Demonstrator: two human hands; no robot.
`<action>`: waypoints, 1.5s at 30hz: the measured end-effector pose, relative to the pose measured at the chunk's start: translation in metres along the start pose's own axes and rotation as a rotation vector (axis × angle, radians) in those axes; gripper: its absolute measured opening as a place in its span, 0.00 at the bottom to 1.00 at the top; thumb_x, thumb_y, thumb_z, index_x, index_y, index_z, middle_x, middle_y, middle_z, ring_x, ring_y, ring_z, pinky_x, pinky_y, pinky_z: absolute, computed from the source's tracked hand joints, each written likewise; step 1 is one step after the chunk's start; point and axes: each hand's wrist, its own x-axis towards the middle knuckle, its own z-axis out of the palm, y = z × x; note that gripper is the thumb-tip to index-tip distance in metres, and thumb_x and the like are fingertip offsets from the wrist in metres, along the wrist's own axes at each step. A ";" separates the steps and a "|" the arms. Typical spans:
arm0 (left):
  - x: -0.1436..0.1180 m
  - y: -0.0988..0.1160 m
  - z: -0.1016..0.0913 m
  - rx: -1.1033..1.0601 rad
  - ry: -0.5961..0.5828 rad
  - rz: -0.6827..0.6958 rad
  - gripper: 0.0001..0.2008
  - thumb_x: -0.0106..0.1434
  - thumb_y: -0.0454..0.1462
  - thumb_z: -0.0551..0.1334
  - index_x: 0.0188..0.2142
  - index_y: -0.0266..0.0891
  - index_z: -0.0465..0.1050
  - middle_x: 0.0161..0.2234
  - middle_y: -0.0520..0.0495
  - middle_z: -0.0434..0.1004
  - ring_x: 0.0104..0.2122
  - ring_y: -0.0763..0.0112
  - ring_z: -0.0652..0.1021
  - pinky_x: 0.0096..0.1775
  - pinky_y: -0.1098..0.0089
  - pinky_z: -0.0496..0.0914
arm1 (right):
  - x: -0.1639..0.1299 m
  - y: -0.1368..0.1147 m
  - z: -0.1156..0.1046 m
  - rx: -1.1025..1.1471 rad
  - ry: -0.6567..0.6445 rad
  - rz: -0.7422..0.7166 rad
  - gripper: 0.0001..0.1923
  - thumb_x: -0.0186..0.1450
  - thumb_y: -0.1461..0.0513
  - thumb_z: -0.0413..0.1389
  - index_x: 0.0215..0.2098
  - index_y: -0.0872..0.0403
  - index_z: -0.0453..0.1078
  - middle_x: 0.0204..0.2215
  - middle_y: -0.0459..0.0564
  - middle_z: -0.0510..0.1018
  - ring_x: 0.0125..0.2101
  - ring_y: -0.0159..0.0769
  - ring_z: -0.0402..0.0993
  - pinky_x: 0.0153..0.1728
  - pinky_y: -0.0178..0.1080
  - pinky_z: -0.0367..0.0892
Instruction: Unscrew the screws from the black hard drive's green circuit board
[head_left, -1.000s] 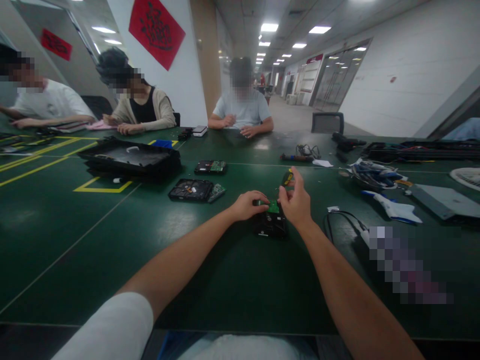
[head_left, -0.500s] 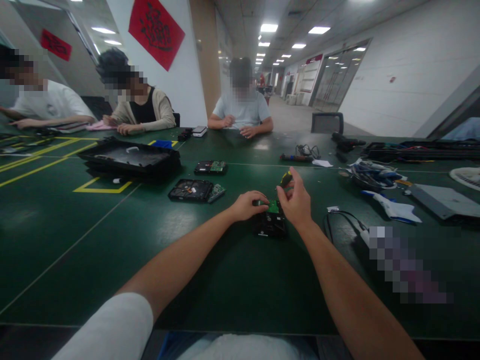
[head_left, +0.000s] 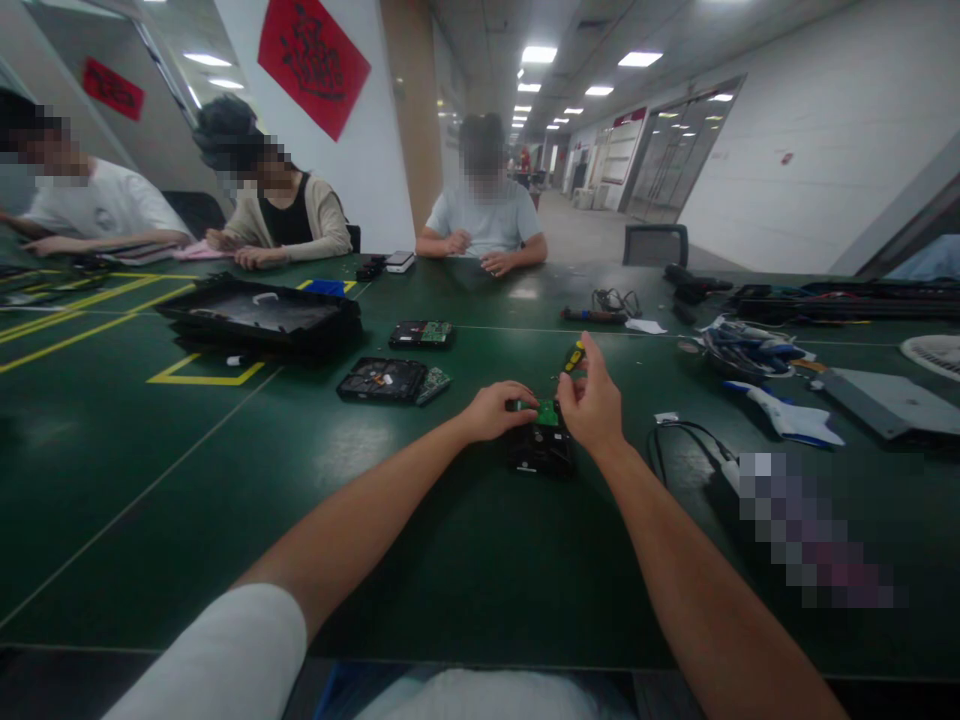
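Pinching yellow-and-black screwdriver (head_left: 574, 357) in right hand (head_left: 597, 400), tilted over far end of hard drive (head_left: 541, 452); can't make out tip contact. Got left hand (head_left: 498, 411) curled over hard drive's left side, beside green circuit board (head_left: 548, 412); can't tell gripping from just resting. Got hard drive lying on desk (head_left: 420, 540), between both hands. Also on desk, farther left: black casing (head_left: 381, 380) with loose circuit board (head_left: 433, 386) just beside.

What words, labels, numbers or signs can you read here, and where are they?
I can't read any for certain.
Large red diamond on the pillar: dark brush-like characters, unreadable.
Smaller red sign: blurred.
Black device: pale label, too small.
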 end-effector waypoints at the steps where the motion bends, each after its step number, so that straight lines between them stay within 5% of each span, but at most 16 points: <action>1: 0.000 0.000 0.000 0.000 0.000 0.001 0.13 0.64 0.44 0.69 0.47 0.46 0.83 0.51 0.45 0.81 0.52 0.62 0.79 0.59 0.59 0.70 | 0.000 0.000 0.000 -0.005 0.001 0.001 0.37 0.70 0.58 0.53 0.74 0.48 0.47 0.51 0.58 0.78 0.28 0.37 0.78 0.37 0.47 0.79; 14: 0.000 0.001 -0.001 -0.009 -0.010 -0.011 0.13 0.64 0.44 0.69 0.46 0.46 0.83 0.51 0.45 0.81 0.51 0.61 0.80 0.59 0.59 0.70 | 0.001 -0.001 -0.001 -0.034 0.026 -0.008 0.35 0.70 0.56 0.54 0.73 0.50 0.51 0.50 0.59 0.79 0.33 0.42 0.80 0.40 0.49 0.79; 22: 0.001 -0.001 0.000 -0.001 -0.006 -0.017 0.13 0.63 0.44 0.70 0.46 0.46 0.83 0.51 0.45 0.81 0.52 0.61 0.80 0.59 0.59 0.70 | 0.001 0.001 -0.001 -0.027 0.014 0.045 0.38 0.69 0.59 0.55 0.74 0.51 0.47 0.49 0.58 0.80 0.26 0.38 0.78 0.39 0.48 0.79; 45: 0.001 0.001 -0.001 -0.010 -0.011 -0.019 0.12 0.63 0.43 0.70 0.46 0.46 0.83 0.50 0.45 0.82 0.52 0.61 0.79 0.60 0.59 0.70 | 0.002 0.003 -0.002 -0.029 0.028 0.037 0.36 0.69 0.58 0.54 0.73 0.50 0.48 0.46 0.56 0.80 0.27 0.39 0.78 0.38 0.48 0.78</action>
